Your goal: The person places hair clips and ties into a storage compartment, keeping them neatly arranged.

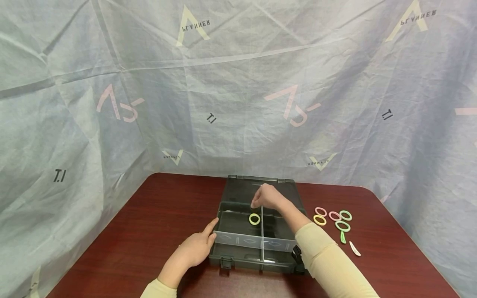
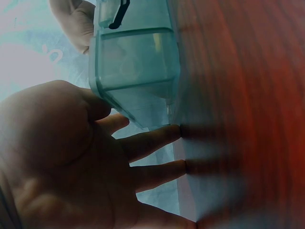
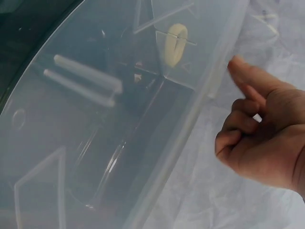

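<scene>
A dark translucent organizer box point(image 1: 257, 265) lies on the table with its lid point(image 1: 246, 189) raised at the back. Inside its rear left compartment, near the lengthwise divider, is a yellow hair tie point(image 1: 254, 219); the right wrist view shows it through clear plastic. My left hand point(image 1: 196, 248) rests against the box's left side, fingers spread and fairly straight. Above the rear of the box hovers my right hand point(image 1: 266, 196). Its index finger point(image 3: 257, 78) is extended while the other fingers bend loosely, and nothing shows between them.
Right of the box lie two pink hair ties point(image 1: 320, 212), another yellow hair tie point(image 1: 319, 220) and two green hair ties point(image 1: 343, 226). A green hair clip point(image 1: 343, 237) and a white hair clip point(image 1: 355, 248) are nearer. Fabric point(image 1: 238, 91) hangs behind the red-brown table point(image 1: 156, 219).
</scene>
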The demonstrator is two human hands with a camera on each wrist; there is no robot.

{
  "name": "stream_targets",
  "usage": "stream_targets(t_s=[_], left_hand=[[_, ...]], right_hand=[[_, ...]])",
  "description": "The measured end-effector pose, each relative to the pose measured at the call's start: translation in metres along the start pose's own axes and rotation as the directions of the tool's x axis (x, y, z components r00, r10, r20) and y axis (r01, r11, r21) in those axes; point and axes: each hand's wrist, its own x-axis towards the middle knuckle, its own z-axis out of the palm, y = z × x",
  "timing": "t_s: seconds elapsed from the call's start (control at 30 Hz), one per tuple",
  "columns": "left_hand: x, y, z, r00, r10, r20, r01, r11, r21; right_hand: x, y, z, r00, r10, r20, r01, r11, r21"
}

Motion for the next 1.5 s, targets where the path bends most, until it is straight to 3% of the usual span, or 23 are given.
stream_targets(t_s=[0.27,0.53,1.0,1.2,1.5], left_hand=[[0.001,0.000,0.002,1.000,0.005,0.006,-0.005,1.000,0.003],[0.001,0.000,-0.001,1.000,-0.005,0.009,0.005,1.000,0.010],[-0.002,-0.003,-0.001,1.000,-0.022,0.012,0.022,1.000,0.005],[-0.001,-0.003,-0.002,0.999,-0.035,0.016,0.035,0.999,-0.013],[0.001,0.000,0.002,1.000,-0.020,0.017,0.020,1.000,-0.013]], right_hand=[[-0.015,0.008,-0.017,0.999,-0.046,-0.008,0.046,0.985,0.166],[-0.038,0.026,-0.045,0.999,-0.038,-0.029,0.045,0.955,0.293],[-0.089,0.083,-0.081,0.995,0.048,-0.090,-0.019,0.956,0.292],[-0.101,0.110,-0.083,0.992,0.087,-0.087,-0.063,0.966,0.250],[-0.115,0.141,-0.075,0.981,0.187,-0.044,-0.165,0.939,0.301]])
